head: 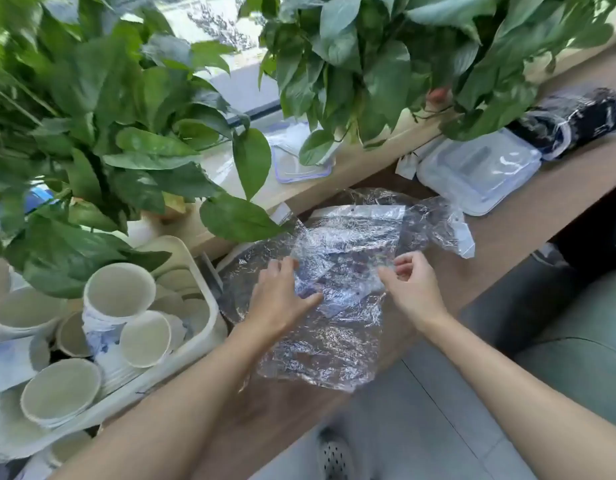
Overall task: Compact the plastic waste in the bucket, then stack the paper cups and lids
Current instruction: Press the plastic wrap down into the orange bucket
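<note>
At the left, round white paper cups (pixel 119 289) lie loosely in a white plastic tray (pixel 209 306), partly under broad green leaves (pixel 126 116). The left hand (pixel 282 299) presses with straight fingers on thin, crinkled clear plastic bags (pixel 334 341) on the brown desk (pixel 507 230). The right hand (pixel 414 289) pinches their edge with curled fingers. A clear box (pixel 479 171) lies farther right.

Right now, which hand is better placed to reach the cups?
Left, probably. The left hand lies flat on the plastic, nearer the cups; the right hand pinches the plastic farther off.
</note>
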The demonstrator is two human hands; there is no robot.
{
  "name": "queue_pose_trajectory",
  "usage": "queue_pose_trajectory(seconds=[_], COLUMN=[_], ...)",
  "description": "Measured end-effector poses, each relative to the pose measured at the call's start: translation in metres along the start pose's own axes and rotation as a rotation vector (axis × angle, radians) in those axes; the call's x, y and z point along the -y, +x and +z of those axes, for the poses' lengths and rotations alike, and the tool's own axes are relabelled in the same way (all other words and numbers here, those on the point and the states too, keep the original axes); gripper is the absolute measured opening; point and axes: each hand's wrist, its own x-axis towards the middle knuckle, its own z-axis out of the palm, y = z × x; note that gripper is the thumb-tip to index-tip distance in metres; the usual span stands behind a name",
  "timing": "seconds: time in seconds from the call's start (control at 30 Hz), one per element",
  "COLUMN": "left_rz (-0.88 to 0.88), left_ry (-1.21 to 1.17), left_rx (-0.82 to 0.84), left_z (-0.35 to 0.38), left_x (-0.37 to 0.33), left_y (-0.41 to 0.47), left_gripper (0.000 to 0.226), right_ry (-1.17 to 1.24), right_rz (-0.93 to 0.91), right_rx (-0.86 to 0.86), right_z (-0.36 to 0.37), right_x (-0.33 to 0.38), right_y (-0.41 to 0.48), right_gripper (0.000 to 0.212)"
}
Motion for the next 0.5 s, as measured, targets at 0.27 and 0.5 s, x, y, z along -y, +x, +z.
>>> queue_pose_trajectory(seconds=[0.27, 0.5], left_rz=[-0.067, -0.007], left_ry=[0.066, 0.019], left_rx=[-0.123, -0.254], left_z=[0.027, 0.014], left_x=[0.000, -0.007], left_y=[0.025, 0.017], left_gripper=[0.043, 0.013], right_ry=[0.075, 0.101], right_rz=[0.113, 0.064], right_rx=[0.037, -0.023], right_z=[0.012, 0.014], right_x=[-0.027, -0.022], right_y=[0.022, 0.023], right_gripper=[0.058, 0.027])
